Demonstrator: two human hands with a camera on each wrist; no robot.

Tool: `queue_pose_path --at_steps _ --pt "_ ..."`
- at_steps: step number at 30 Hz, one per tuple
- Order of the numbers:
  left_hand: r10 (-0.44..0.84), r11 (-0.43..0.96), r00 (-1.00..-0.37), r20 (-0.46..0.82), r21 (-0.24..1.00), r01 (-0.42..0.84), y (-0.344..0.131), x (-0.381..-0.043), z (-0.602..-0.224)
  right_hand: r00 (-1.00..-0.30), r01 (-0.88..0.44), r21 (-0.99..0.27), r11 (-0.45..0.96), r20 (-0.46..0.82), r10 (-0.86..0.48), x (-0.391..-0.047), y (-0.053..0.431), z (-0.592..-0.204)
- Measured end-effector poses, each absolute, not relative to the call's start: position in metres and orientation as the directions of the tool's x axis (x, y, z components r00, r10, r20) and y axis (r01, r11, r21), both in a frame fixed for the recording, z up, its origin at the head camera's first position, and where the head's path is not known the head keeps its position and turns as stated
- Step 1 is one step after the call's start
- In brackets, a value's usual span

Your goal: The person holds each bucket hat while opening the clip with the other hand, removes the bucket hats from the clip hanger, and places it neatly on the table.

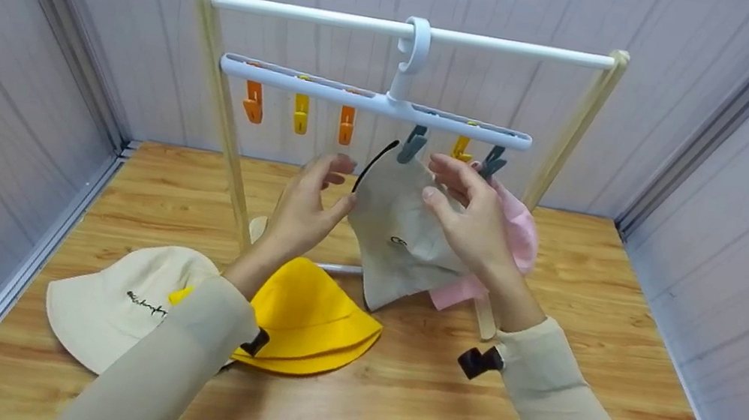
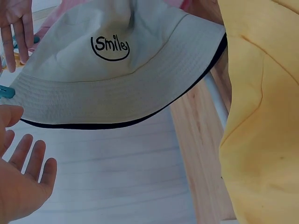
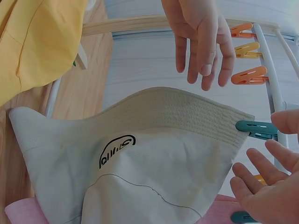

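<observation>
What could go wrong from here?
1. The Smile hat appears to hang from one clip at its brim; it might slip.
2. The hanger tilts down toward the pink item; more weight there could tip it further.
3. The left sleeve overlaps the yellow hat in the head view; lowering it might shift the hat.

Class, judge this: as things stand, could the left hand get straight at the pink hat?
Probably not: the pale grey hat hangs between the left hand and the pink hat, and the right hand also seems in the way.

pink hat (image 1: 523, 231) partly out of sight behind grey hat (image 1: 390, 232) and right hand (image 1: 475, 223)
</observation>
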State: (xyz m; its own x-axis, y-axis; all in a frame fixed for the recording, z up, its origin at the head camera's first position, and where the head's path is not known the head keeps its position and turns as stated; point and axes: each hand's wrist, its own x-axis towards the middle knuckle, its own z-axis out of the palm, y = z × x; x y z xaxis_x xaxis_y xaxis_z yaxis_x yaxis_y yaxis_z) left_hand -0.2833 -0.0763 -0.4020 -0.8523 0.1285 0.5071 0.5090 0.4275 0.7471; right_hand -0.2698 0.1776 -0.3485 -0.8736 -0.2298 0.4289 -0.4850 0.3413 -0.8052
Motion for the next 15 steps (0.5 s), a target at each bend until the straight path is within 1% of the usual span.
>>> queue_pose_path --at_steps 15 --pt "0.128 0.409 -0.846 0.518 0.749 0.521 -0.063 -0.297 -0.408 -0.875 -0.482 -0.822 0.304 0.431 -0.222 -0.275 0.175 -0.349"
